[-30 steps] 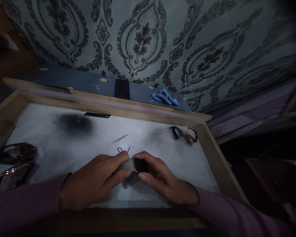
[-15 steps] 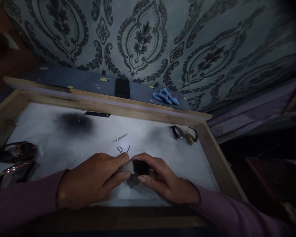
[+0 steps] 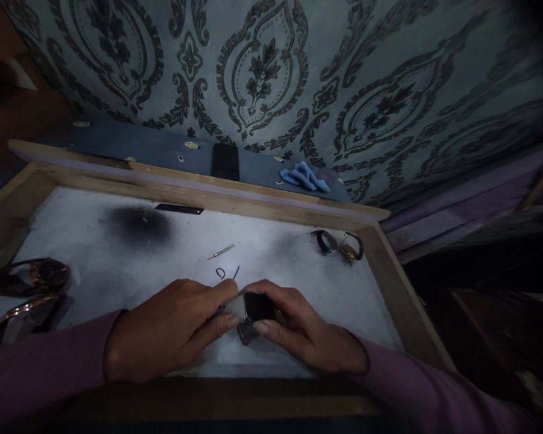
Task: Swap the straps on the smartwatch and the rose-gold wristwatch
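Observation:
Close to the drawer's front edge, my right hand (image 3: 294, 325) grips a smartwatch (image 3: 259, 306) with a dark square screen facing up. Its thumb is on the lower edge and its fingers curl over the top. A dark grey part (image 3: 245, 333) sticks out under the watch; I cannot make out its kind. My left hand (image 3: 176, 328) pinches a pale watch strap (image 3: 228, 305) with small dark holes, at the watch's left side. Whether strap and watch are joined is unclear. Just beyond the hands lie a thin metal tool (image 3: 222, 251) and two small dark curved pieces (image 3: 220, 273).
A shallow wooden tray (image 3: 416, 301) with a white bottom surrounds the work. Two wristwatches (image 3: 49, 274) lie at left, more watches (image 3: 337, 246) at back right. A flat black strip (image 3: 180, 209) rests near the back wall. Behind are a black phone (image 3: 225, 161) and a blue cloth (image 3: 304, 176).
The dark grey part under the watch has shifted slightly to the right. Both hands keep nearly the same place and grip.

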Motion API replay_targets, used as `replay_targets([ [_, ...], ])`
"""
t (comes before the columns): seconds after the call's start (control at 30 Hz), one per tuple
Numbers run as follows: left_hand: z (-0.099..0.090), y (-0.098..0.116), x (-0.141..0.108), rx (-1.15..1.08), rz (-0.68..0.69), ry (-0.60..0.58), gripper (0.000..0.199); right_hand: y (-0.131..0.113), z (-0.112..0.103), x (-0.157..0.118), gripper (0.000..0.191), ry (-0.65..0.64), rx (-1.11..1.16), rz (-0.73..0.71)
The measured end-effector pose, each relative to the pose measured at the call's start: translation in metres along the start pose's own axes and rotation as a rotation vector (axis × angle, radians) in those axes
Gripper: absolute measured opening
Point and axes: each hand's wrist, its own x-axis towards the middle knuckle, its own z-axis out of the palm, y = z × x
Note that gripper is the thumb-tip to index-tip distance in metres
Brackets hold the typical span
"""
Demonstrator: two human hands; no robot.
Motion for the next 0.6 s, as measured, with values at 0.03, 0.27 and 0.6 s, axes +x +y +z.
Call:
replay_targets([
  [0.03, 0.0002, -0.0001, 0.0001, 0.000, 0.001, 0.003, 0.024, 0.0003, 0.0001, -0.0002, 0.026, 0.001, 0.000, 0.001],
  [0.27, 0.0010, -0.0010, 0.0014, -0.028, 0.013, 0.018, 0.025, 0.0031, 0.0004, -0.0003, 0.029, -0.007, -0.026, -0.030],
  [0.6, 0.0036, -0.0049, 0.0028, -0.091, -0.045, -0.049, 0.026, 0.0018, 0.0037, 0.0009, 0.026, -0.005, -0.082, -0.010],
])
